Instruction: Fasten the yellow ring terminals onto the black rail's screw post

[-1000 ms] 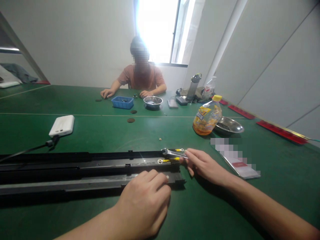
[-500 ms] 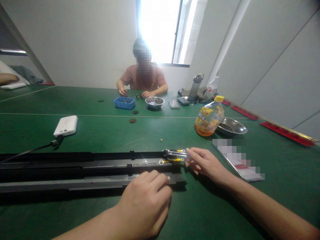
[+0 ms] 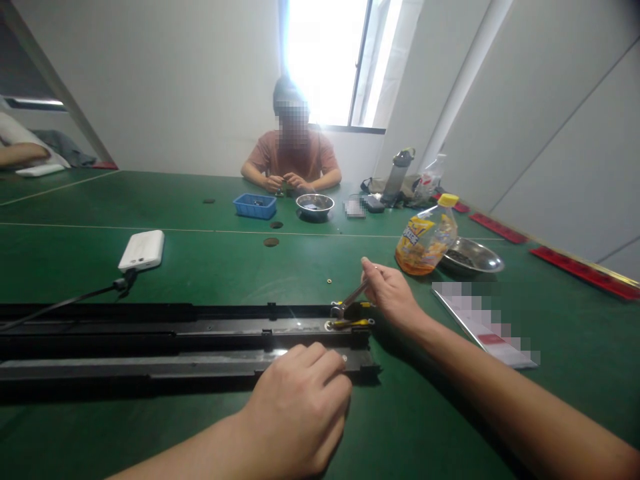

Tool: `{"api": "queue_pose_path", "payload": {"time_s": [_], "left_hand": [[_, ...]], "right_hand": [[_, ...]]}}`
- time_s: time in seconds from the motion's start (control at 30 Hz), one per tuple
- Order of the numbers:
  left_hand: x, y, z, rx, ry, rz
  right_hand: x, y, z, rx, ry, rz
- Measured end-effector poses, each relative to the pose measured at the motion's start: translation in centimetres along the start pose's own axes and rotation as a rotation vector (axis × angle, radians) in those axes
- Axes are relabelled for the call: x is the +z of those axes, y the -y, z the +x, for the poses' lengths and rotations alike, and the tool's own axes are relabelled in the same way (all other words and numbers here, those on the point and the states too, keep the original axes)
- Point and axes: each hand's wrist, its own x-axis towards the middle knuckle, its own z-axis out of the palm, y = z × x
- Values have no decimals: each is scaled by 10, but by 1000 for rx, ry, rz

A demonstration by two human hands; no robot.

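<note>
A long black metal rail [image 3: 165, 340] lies across the green table [image 3: 310, 260] in front of me. My left hand [image 3: 300, 407] rests curled on the rail's near right end, fingers pressed against it. My right hand [image 3: 390, 293] grips the handle of a small silver wrench [image 3: 347, 303]. The wrench head sits on a fastener at the rail's far right end, beside yellow-sleeved wire terminals [image 3: 353, 323]. The wrench handle points up and away from me.
A yellow-capped drink bottle [image 3: 425, 240] and a steel bowl [image 3: 473, 257] stand at right, with a flat packet [image 3: 485, 323] nearer. A white power bank [image 3: 143, 250] with cable lies at left. Across the table a person sits by a blue tray [image 3: 255, 205] and a second bowl [image 3: 315, 205].
My right hand swung the wrench handle from lying flat toward the right to pointing away and upward. The left hand stayed on the rail. The camera shifted slightly.
</note>
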Motion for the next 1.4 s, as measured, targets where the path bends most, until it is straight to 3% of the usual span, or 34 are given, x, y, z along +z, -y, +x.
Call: {"api": "queue_pose_path", "payload": {"time_s": [0.2, 0.47, 1.13, 1.4], "left_hand": [[1, 2, -1, 5, -13, 5], [1, 1, 0, 4, -24, 14], [1, 1, -2, 7, -13, 13], [1, 0, -1, 9, -19, 5]], "right_hand": [[7, 8, 22, -33, 219, -21], [14, 13, 22, -154, 291, -234], [-11, 2, -17, -27, 232, -326], [-18, -3, -32, 45, 66, -194]]}}
